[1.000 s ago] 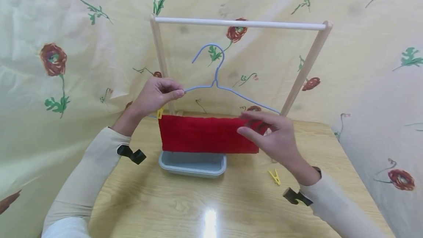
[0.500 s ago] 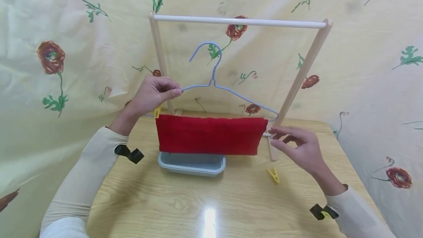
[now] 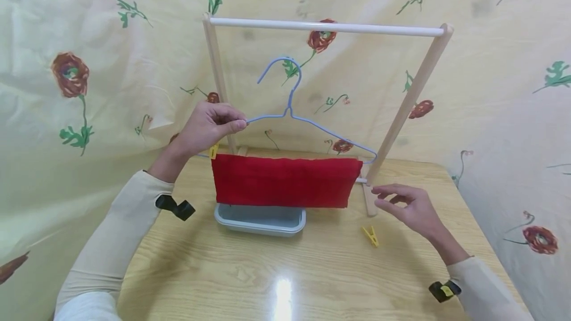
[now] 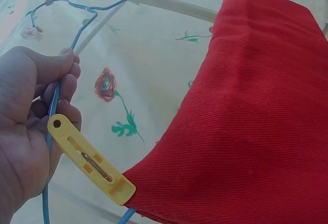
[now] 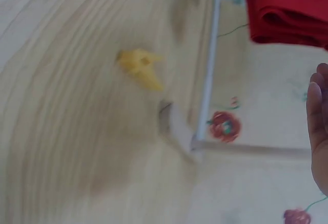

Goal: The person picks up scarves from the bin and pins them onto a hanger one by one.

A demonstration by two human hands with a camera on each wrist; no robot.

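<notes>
My left hand (image 3: 211, 125) pinches the left shoulder of a blue wire hanger (image 3: 321, 125) between thumb and fingers, holding it up in front of the rack. Over the hanger's lower bar hangs a folded red cloth (image 3: 285, 182). A yellow clothespin (image 4: 92, 160) clips the cloth's left corner to the bar, just below my left hand. To the right of the cloth, my right hand (image 3: 410, 207) is in the air with fingers loosely bent and nothing between them. Below it to the left, a second yellow clothespin (image 3: 370, 237) lies on the table.
Behind the hanger stands a small wooden rack with a white top rail (image 3: 325, 26). A light blue tray (image 3: 260, 232) sits on the wooden table (image 3: 223, 276) partly under the cloth. Flower-patterned fabric (image 3: 147, 53) covers the walls behind and at the sides.
My right hand has moved away from the cloth's right end, to the right and down towards the table. The left hand keeps holding the hanger in nearly the same place.
</notes>
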